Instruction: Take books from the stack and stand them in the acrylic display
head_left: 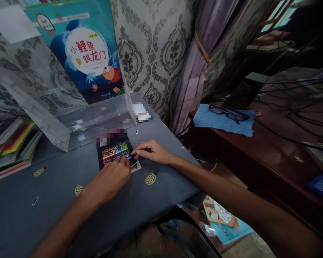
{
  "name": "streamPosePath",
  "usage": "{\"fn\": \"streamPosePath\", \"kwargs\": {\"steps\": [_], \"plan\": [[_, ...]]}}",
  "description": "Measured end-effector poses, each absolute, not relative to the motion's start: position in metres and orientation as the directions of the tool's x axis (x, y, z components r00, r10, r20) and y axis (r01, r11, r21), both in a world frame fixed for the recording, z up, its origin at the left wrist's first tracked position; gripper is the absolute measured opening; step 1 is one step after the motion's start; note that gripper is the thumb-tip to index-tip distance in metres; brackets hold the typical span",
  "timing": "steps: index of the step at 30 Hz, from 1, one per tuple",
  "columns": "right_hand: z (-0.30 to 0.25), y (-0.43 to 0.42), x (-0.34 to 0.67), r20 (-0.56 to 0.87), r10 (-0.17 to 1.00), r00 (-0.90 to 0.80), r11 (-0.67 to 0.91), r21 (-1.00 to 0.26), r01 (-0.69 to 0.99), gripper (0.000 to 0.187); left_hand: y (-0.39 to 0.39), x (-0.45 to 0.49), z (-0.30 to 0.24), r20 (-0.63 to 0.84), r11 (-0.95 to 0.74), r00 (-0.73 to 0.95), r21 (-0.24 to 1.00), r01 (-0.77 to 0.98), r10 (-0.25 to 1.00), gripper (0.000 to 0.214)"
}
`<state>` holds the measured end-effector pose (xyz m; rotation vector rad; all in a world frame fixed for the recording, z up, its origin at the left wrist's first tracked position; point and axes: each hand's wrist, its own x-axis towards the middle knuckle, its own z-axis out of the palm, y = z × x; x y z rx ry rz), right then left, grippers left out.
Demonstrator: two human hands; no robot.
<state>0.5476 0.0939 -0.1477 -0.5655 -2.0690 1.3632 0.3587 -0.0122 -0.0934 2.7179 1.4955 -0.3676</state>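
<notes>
A small black booklet with a colourful picture panel [113, 152] lies flat on the grey-blue tablecloth [56, 186]. My left hand [111, 179] rests over its near edge, fingers curled down onto it. My right hand [150, 152] reaches in from the right, fingertips pinched at the booklet's right edge, where a white card [136, 167] peeks out under it. A blue children's book [88, 50] stands upright in a clear acrylic stand [70, 122] behind the booklet.
A stack of books [10, 147] lies at the table's left. Patterned wall and a purple curtain [196, 64] rise behind. To the right, a dark wooden desk [271, 150] carries a blue cloth [223, 120], glasses [227, 113] and cables. More books [223, 218] lie on the floor.
</notes>
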Motion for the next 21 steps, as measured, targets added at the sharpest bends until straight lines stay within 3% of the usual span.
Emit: {"fn": "streamPosePath", "kwargs": {"steps": [6, 15, 21], "plan": [[-0.1476, 0.0939, 0.5485, 0.276, 0.626, -0.729, 0.413, -0.911, 0.01, 0.027, -0.0115, 0.3655, -0.0874, -0.299, -0.556, 0.492, -0.187, 0.81, 0.818, 0.041], [-0.1445, 0.0911, 0.5483, 0.265, 0.617, -0.741, 0.419, -0.908, 0.024, 0.027, -0.0156, 0.3634, -0.0965, -0.229, -0.529, 0.491, -0.151, 0.835, 0.841, 0.041], [-0.1444, 0.0886, 0.5485, 0.284, 0.519, -0.806, 0.575, -0.814, 0.084, 0.027, -0.0165, 0.3682, -0.0936, -0.287, -0.523, 0.463, -0.187, 0.831, 0.838, 0.045]]}}
